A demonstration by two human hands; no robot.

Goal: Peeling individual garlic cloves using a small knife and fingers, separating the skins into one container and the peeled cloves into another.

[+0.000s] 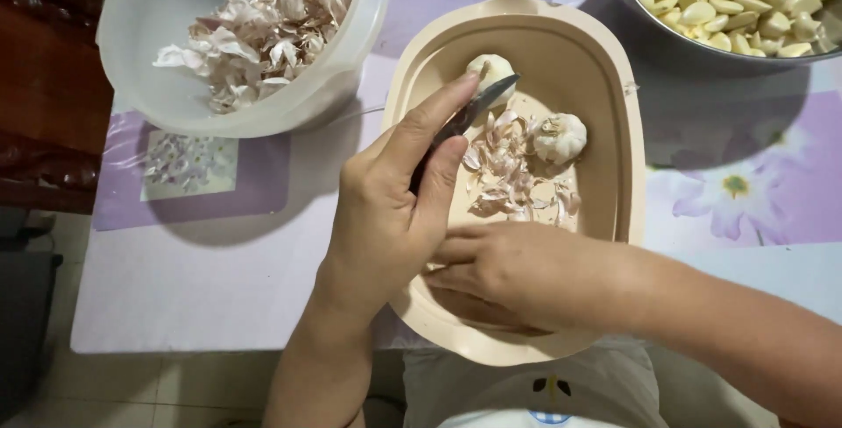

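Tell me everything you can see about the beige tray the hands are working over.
The beige tray is a rounded oblong dish with a raised rim, plastic by the look of it, lying flat on a flowered tablecloth. Inside are two garlic bulbs and a scatter of papery skins. The left hand holds a small knife over it; the right hand rests across its near rim.

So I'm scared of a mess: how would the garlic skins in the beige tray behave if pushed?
The skins look papery and curled, so probably very light and apt to scatter. They lie loose in the tray, so its raised rim would likely contain them.
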